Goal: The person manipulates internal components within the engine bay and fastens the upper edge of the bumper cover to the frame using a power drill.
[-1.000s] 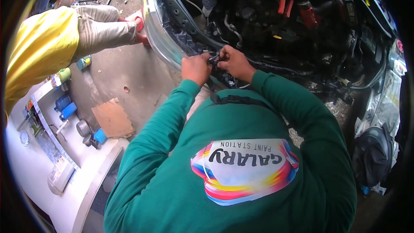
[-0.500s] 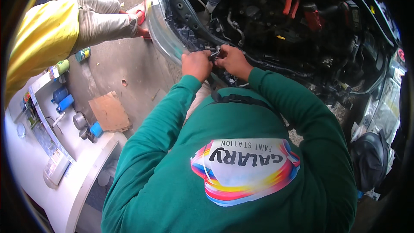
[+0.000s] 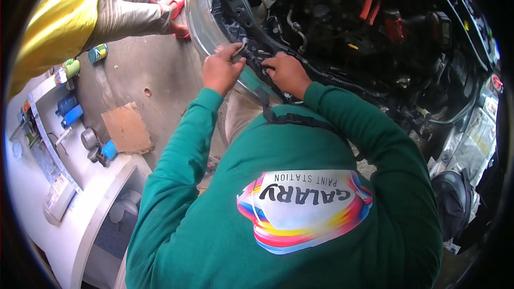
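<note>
My left hand is closed near the front edge of the car's engine bay, by the clear-covered headlight side. A slim silver metal tool sticks out from its fingers; a wrench-like shape, though its exact kind is blurred. To its right, my right hand hovers low over the front crossmember, with thumb and fingers drawn together. Whatever may be between those fingertips is too small to make out. Dark plastic parts and hoses lie just beyond both hands.
Red-handled pliers-like tool and a red-and-black cordless tool rest in the engine bay. A person in a yellow top is at the left. A white counter holds bottles and pots; flat cardboard lies on the floor.
My hands, close together before over a silver piece, have parted. My left hand has moved left and up with the metal tool; the right has barely shifted. The view has moved slightly.
</note>
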Tool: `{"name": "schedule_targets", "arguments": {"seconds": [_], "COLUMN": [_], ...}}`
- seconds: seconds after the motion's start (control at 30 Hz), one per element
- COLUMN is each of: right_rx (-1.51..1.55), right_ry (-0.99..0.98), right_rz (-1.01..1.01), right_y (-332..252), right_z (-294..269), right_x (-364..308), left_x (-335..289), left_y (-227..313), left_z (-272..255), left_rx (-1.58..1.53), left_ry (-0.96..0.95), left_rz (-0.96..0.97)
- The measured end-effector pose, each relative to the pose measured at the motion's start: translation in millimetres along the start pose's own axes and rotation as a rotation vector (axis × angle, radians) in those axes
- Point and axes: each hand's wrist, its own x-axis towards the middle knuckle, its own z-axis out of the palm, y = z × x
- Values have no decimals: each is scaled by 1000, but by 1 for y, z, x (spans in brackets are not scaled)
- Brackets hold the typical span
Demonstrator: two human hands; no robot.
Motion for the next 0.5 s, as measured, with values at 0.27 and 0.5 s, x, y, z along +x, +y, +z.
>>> {"name": "schedule_targets", "arguments": {"seconds": [0.27, 0.5], "right_rx": [-222, -465], "right_ry": [-190, -250], "right_rz": [-103, -121], "right_y": [-18, -37], "right_z": [-14, -16], "right_x": [9, 17], "left_x": [-26, -32], "left_y": [-22, -35], "left_z": [9, 26], "left_rx": [-57, -30], "left_ry": [22, 38], "left_rz": [-50, 41]}}
